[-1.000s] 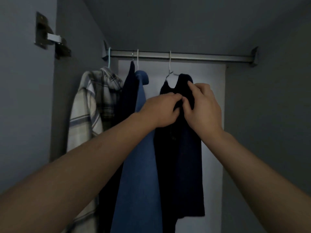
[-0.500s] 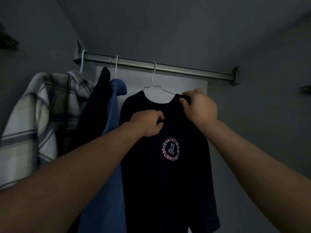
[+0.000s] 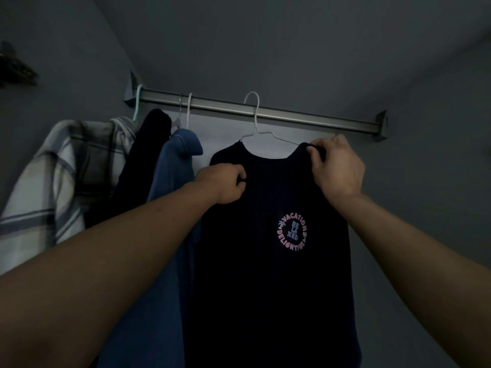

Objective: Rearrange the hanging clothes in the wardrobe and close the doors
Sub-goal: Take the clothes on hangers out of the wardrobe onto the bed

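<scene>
A dark T-shirt (image 3: pixel 268 274) with a round pink and blue print hangs flat towards me on a white wire hanger (image 3: pixel 255 120) from the metal rail (image 3: pixel 305 118). My left hand (image 3: pixel 225 183) pinches the fabric at its left shoulder. My right hand (image 3: pixel 337 166) grips the right shoulder just by the collar. Left of it hang a blue garment (image 3: pixel 172 181), a dark garment (image 3: pixel 148 144) and a plaid shirt (image 3: pixel 61 176), bunched at the rail's left end.
The wardrobe's grey side walls (image 3: pixel 425 208) close in left and right, with a pale back panel (image 3: pixel 223 134) behind the clothes. The rail's right half is bare up to its bracket (image 3: pixel 381 126). A door hinge (image 3: pixel 16 67) shows dimly at far left.
The dark T-shirt has turned from edge-on to facing me, print showing. My hands have spread apart from its middle to its two shoulders. The view has tilted up and shifted right.
</scene>
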